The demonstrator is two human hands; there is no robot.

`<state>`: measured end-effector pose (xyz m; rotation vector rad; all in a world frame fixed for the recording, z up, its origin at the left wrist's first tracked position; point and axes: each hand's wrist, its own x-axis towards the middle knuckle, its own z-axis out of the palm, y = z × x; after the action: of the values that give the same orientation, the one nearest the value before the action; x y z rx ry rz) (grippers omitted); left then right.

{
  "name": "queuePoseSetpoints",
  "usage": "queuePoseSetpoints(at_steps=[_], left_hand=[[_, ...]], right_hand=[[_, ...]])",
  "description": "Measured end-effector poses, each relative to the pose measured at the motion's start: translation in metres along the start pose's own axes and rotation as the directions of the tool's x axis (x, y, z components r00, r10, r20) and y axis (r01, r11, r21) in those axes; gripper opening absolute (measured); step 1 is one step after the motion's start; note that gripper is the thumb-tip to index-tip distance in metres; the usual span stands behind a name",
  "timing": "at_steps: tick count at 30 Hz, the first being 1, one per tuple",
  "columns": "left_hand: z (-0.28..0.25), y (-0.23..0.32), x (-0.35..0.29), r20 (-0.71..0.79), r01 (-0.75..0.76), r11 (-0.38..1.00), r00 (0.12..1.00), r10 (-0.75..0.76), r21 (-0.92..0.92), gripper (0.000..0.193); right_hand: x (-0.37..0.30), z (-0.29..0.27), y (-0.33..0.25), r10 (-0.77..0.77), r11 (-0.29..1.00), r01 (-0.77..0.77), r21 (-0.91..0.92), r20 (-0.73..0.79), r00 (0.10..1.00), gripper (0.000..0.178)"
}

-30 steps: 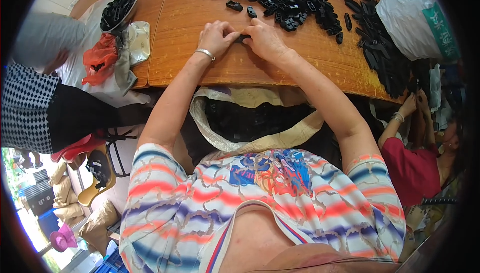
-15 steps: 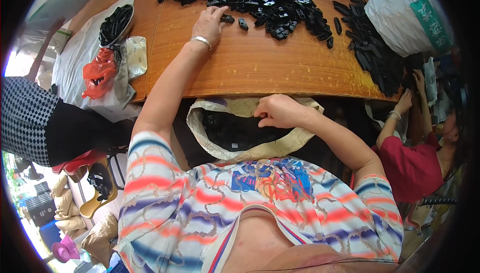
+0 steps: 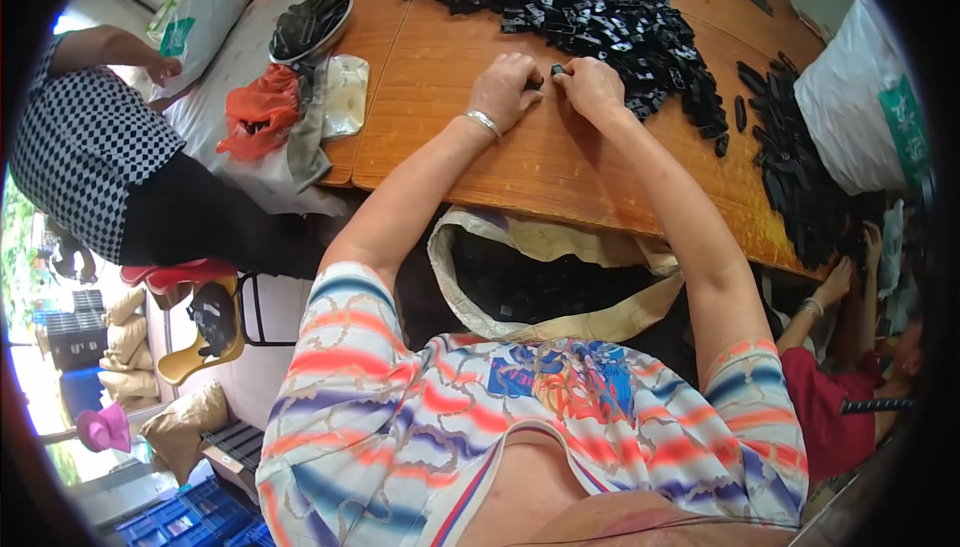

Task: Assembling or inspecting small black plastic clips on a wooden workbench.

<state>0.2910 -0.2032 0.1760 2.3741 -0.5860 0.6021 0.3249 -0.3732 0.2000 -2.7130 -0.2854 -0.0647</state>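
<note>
So both hands were up over the wooden table (image 3: 450, 57), near the middle, just this side of the big pile of black parts (image 3: 600, 12). The left hand (image 3: 505, 87), the one with the silver bracelet (image 3: 484, 124), had its thumb and fingers clamped on a small black piece (image 3: 535, 84). The right hand (image 3: 593, 87) had thumb and fingertips pinched together on another black piece (image 3: 558, 70), just to the right of the first. Looked like a small gap between the two, though the pieces were tiny and partly behind fingers, so don't hold me to their shape.

On the near side, below the table edge, a pale sack (image 3: 453, 287) sat with black stuff inside. Over to the right, long black strips (image 3: 785, 167) lay in a heap beside a white plastic bag (image 3: 850, 97). Off left there was a red bag (image 3: 262, 112), near a bowl (image 3: 345, 34) full of dark bits.
</note>
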Motion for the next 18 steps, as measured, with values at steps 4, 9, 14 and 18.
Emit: queuePoseSetpoints(at_steps=[4,9,14,18], left_hand=[[0.001,0.006,-0.013,-0.013,-0.084,0.996,0.996,0.084,-0.001,0.016],[0.000,0.017,-0.022,-0.003,-0.170,0.983,0.985,0.170,-0.074,0.014],[-0.007,0.013,-0.027,0.038,-0.012,0.965,0.999,0.023,-0.262,0.049],[-0.009,0.003,-0.032,0.034,0.090,0.960,0.996,-0.084,-0.265,0.061]], right_hand=[[-0.006,-0.005,-0.007,-0.028,0.998,0.027,0.058,0.017,0.999,0.026],[-0.013,-0.002,0.008,-0.074,0.990,0.076,0.122,-0.020,0.997,0.026],[-0.021,-0.005,0.015,-0.135,0.951,0.142,0.275,-0.045,0.990,0.024],[-0.031,-0.003,0.002,-0.288,0.910,0.288,0.297,-0.046,0.957,0.025]])
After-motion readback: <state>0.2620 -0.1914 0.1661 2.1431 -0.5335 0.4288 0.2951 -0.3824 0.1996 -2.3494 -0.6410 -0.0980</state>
